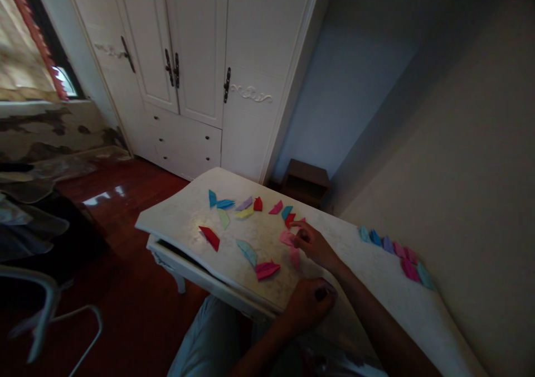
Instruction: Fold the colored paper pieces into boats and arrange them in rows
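Note:
My right hand (314, 244) reaches over the white table with its thumb and fingers closing on a light pink folded paper piece (286, 237). Just below that lies another pink folded piece (295, 257), and a red one (290, 219) sits beyond the fingers. My left hand (310, 305) is curled closed near the table's front edge; what its fingertips pinch, if anything, is too dark to make out. Left of it rest a magenta folded piece (267, 270) and a pale teal one (247, 252), touching end to end.
More folded papers lie across the table (179, 215), among them a red piece (209, 237) and a yellow piece (244, 212). A row of folded pieces (388, 245) runs along the wall side. A white wardrobe (259, 48) and a brown nightstand (307, 173) stand behind.

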Tool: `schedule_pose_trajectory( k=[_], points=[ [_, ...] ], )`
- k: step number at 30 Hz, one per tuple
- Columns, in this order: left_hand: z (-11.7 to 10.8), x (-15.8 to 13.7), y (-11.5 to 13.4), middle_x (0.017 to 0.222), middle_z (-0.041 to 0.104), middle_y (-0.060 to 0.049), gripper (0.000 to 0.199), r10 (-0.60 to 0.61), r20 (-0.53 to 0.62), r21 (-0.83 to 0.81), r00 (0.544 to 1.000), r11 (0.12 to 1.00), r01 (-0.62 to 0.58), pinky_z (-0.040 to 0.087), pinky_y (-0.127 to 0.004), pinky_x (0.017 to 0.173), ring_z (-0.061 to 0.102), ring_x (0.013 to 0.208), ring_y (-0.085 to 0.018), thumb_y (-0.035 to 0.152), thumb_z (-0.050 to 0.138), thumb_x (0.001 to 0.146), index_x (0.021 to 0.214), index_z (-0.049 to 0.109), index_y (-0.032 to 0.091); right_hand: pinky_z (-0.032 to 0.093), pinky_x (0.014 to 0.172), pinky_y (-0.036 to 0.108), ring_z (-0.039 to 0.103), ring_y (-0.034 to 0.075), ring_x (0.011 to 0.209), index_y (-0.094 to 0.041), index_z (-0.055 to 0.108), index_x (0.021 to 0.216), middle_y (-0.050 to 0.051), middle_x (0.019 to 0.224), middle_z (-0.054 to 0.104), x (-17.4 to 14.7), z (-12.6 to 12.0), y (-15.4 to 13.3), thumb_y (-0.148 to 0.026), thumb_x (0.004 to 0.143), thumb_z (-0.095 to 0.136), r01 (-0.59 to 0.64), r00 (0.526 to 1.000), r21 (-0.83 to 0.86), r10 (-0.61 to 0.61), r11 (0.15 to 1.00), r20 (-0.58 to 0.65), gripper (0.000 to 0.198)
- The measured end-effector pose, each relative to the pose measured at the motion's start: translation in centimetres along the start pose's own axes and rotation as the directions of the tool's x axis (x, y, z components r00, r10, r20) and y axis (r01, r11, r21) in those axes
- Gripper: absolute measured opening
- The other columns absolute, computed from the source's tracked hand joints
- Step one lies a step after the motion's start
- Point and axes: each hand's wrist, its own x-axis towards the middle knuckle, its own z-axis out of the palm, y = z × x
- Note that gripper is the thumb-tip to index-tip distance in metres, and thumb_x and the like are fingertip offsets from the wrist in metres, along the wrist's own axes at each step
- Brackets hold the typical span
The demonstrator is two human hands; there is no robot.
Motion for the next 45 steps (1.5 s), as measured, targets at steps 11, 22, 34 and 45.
schedule_pose_trajectory(
  k=[11, 22, 34, 45],
  points=[
    [-0.2, 0.0, 0.9, 0.068, 0.068, -0.003, 0.021, -0.052, 0.001, 0.052, 0.999, 0.997, 0.052, 0.038, -0.020, 0.055, 0.052, 0.057, -0.010, 0.021, 0.054, 0.081, 0.082, 0.073, 0.012, 0.041, 0.051, 0.024, 0.064, 0.017, 0.065, -0.019, 0.064, 0.101, 0.008, 0.091, 0.069, -5.1, -3.5, -1.3, -0.054, 0.071, 0.074, -0.092, 0.989, 0.627, 0.144, 0.774, -0.033, 0.047],
    [-0.5, 0.1, 0.9, 0.062, 0.063, -0.001, 0.026, -0.096, 0.009, 0.162, 0.995, 0.982, 0.093, 0.035, -0.021, 0.053, 0.051, 0.055, -0.011, 0.033, 0.054, 0.085, 0.084, 0.071, 0.014, 0.024, 0.041, 0.021, 0.038, 0.007, 0.044, -0.016, 0.069, 0.081, -0.002, 0.057, 0.055, -8.5, -6.5, 2.7, -0.053, 0.070, 0.073, -0.102, 0.895, 0.551, 0.318, 0.828, -0.312, 0.039],
    [-0.6, 0.2, 1.1, 0.066, 0.067, -0.003, 0.034, -0.097, 0.000, 0.228, 0.995, 0.969, 0.095, 0.044, -0.023, 0.055, 0.059, 0.058, -0.015, 0.046, 0.054, 0.085, 0.083, 0.071, 0.016, 0.042, 0.057, 0.026, 0.054, 0.015, 0.060, -0.018, 0.059, 0.067, 0.000, 0.062, 0.059, -12.4, -13.7, 13.3, -0.052, 0.078, 0.051, -0.321, 0.807, -0.015, 0.266, 0.947, -0.527, 0.036],
    [-0.6, 0.4, 1.0, 0.066, 0.069, -0.003, 0.034, -0.097, -0.021, 0.281, 0.995, 0.955, 0.099, 0.049, -0.023, 0.055, 0.062, 0.058, -0.016, 0.048, 0.056, 0.082, 0.080, 0.072, 0.019, 0.043, 0.093, 0.037, 0.058, 0.026, 0.109, -0.013, 0.060, 0.117, 0.016, 0.120, 0.061, -14.2, -16.2, 15.7, -0.033, 0.087, 0.044, -0.566, 0.646, -0.194, 0.285, 0.801, -0.708, 0.040]
  ],
)
